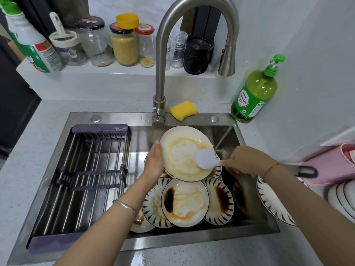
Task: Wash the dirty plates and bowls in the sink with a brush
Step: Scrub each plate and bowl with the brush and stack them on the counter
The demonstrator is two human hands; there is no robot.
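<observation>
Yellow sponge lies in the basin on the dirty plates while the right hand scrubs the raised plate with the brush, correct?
No. The head view shows the yellow sponge on the sink's back ledge beside the faucet. The right hand does scrub the raised plate with the brush.

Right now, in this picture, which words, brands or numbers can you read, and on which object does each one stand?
None can be read with certainty.
Green soap bottle label: Chinese characters, too blurred.
White cleaner bottle label: print too blurred.
Black jar lid: red print, unreadable.
Pink container: red label, cut off and blurred.
</observation>
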